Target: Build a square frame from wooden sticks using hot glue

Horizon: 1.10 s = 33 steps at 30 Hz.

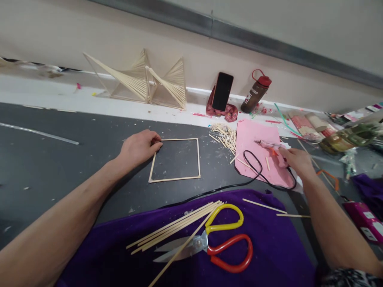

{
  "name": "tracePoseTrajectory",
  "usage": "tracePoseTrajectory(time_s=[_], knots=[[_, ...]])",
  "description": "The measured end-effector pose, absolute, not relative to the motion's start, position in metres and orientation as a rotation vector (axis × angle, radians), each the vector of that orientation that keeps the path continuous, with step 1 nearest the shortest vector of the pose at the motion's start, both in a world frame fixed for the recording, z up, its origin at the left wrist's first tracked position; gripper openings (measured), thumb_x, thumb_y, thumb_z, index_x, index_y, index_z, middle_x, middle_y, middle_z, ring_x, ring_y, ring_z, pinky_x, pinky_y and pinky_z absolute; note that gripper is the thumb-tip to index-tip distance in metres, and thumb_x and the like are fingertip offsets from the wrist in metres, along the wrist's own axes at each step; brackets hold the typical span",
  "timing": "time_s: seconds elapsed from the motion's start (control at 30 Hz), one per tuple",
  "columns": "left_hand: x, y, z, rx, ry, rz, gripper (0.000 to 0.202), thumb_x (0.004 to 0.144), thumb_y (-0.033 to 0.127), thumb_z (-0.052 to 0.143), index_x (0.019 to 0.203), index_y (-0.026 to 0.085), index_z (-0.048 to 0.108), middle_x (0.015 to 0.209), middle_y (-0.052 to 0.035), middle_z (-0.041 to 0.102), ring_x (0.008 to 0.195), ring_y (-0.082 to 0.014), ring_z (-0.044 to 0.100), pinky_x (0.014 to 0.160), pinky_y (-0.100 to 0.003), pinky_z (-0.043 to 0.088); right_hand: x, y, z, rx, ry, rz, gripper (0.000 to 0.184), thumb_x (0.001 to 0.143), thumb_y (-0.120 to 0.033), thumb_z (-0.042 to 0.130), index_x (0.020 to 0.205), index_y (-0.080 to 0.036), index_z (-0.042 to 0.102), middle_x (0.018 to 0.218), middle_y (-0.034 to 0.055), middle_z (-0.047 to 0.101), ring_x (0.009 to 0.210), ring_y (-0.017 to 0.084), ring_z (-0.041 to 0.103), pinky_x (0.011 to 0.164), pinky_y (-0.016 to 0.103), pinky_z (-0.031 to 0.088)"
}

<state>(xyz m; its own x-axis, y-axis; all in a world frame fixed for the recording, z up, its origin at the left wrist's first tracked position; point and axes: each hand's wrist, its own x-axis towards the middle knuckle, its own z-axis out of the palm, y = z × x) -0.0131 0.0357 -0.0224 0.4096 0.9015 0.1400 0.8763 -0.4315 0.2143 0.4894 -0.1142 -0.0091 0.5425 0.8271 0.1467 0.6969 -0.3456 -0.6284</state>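
A square frame of thin wooden sticks [175, 179] lies flat on the dark table. My left hand [140, 145] pinches its far left corner, with the fingertips covering that corner. On the right, my right hand [296, 159] is wrapped around a pink hot glue gun [281, 156], its nozzle pointing left above a pink sheet [254, 129]. A black cord [221, 187] loops over the sheet and runs left along the table. Close to me, scissors [199, 243] with one yellow and one red handle lie partly open on a purple cloth [263, 243], beside several long wooden sticks [179, 223].
Against the wall stand twisted stick models [134, 79], a phone [223, 91] propped on a red scrunchie, and a bottle with a red cap [255, 93]. Short stick offcuts [226, 137] are heaped left of the pink sheet. A clear glue stick [42, 133] lies far left.
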Motion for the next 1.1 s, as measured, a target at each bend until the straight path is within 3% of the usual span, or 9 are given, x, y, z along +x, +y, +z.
tracePoseTrajectory(time_s=[0.07,0.2,0.33,0.43,0.6,0.7,0.83,0.9,1.1], knots=[[-0.013,0.036,-0.022,2.542,1.622,0.344,0.027,0.079,0.039,0.045,0.091,0.022,0.063,0.091,-0.0047,0.065,0.082,-0.0224,0.061,0.068,-0.033,0.045,0.482,-0.117,-0.001,-2.216,-1.327,0.071,0.033,0.071,-0.047,0.064,0.052,-0.02,0.058,0.054,0.0086,0.057,0.065,0.023,0.057,0.055,0.033,0.039],[-0.013,0.036,-0.021,2.527,1.636,0.31,0.028,0.08,0.04,0.045,0.091,0.022,0.063,0.091,-0.005,0.065,0.081,-0.0227,0.061,0.068,-0.034,0.045,0.437,-0.114,0.004,-2.126,-1.719,-0.017,0.018,0.079,-0.037,0.058,0.084,-0.023,0.068,0.087,0.006,0.067,0.084,0.02,0.06,0.071,0.03,0.041],[-0.012,0.036,-0.021,2.526,1.63,0.313,0.028,0.08,0.04,0.045,0.092,0.022,0.062,0.092,-0.0049,0.065,0.082,-0.0216,0.061,0.07,-0.033,0.046,0.381,-0.101,-0.002,-1.674,-2.489,-0.068,0.026,0.09,-0.024,0.043,0.101,-0.023,0.066,0.096,0.0042,0.065,0.082,0.013,0.06,0.066,0.023,0.039],[-0.012,0.035,-0.021,2.538,1.627,0.32,0.027,0.08,0.039,0.045,0.092,0.022,0.062,0.093,-0.0048,0.065,0.083,-0.0212,0.061,0.071,-0.032,0.045,0.357,-0.091,-0.007,-1.633,-2.711,-0.238,0.023,0.088,-0.02,0.044,0.096,-0.022,0.067,0.09,0.0048,0.064,0.075,0.013,0.059,0.056,0.023,0.034],[-0.01,0.032,-0.02,2.534,1.648,0.322,0.023,0.08,0.037,0.048,0.09,0.022,0.062,0.09,-0.0042,0.066,0.079,-0.0196,0.061,0.068,-0.031,0.044,0.348,-0.084,-0.004,-1.646,-2.755,-0.348,0.015,0.084,-0.019,0.047,0.083,-0.017,0.062,0.084,0.0085,0.061,0.073,0.016,0.057,0.053,0.025,0.032],[-0.01,0.03,-0.021,2.543,1.637,0.345,0.02,0.08,0.035,0.05,0.09,0.022,0.062,0.092,-0.0031,0.066,0.082,-0.0183,0.06,0.07,-0.029,0.044,0.338,-0.09,0.007,-1.666,-2.354,-0.115,0.01,0.084,-0.023,0.051,0.086,-0.019,0.059,0.085,0.0062,0.062,0.069,0.015,0.058,0.054,0.024,0.038],[-0.01,0.029,-0.023,2.525,1.648,0.376,0.02,0.08,0.034,0.051,0.091,0.022,0.061,0.092,-0.0025,0.065,0.079,-0.0163,0.06,0.067,-0.027,0.042,0.309,-0.103,0.018,-1.448,-1.808,0.625,0.022,0.083,-0.028,0.057,0.104,-0.023,0.058,0.083,0.001,0.061,0.067,0.012,0.062,0.059,0.024,0.049],[-0.011,0.028,-0.024,2.519,1.642,0.396,0.02,0.08,0.034,0.051,0.091,0.021,0.062,0.091,-0.0028,0.065,0.077,-0.0166,0.06,0.065,-0.027,0.041,0.294,-0.108,0.013,-1.309,-1.73,0.92,0.016,0.082,-0.029,0.06,0.096,-0.023,0.064,0.088,0.0021,0.062,0.067,0.012,0.063,0.054,0.023,0.05],[-0.01,0.027,-0.022,2.493,1.636,0.415,0.02,0.08,0.033,0.051,0.091,0.021,0.062,0.09,-0.0027,0.065,0.078,-0.0167,0.06,0.065,-0.027,0.04,0.271,-0.114,-0.015,-1.392,-1.524,1.086,0.016,0.079,-0.031,0.064,0.089,-0.02,0.068,0.069,0.0004,0.066,0.06,0.011,0.061,0.049,0.021,0.048]])
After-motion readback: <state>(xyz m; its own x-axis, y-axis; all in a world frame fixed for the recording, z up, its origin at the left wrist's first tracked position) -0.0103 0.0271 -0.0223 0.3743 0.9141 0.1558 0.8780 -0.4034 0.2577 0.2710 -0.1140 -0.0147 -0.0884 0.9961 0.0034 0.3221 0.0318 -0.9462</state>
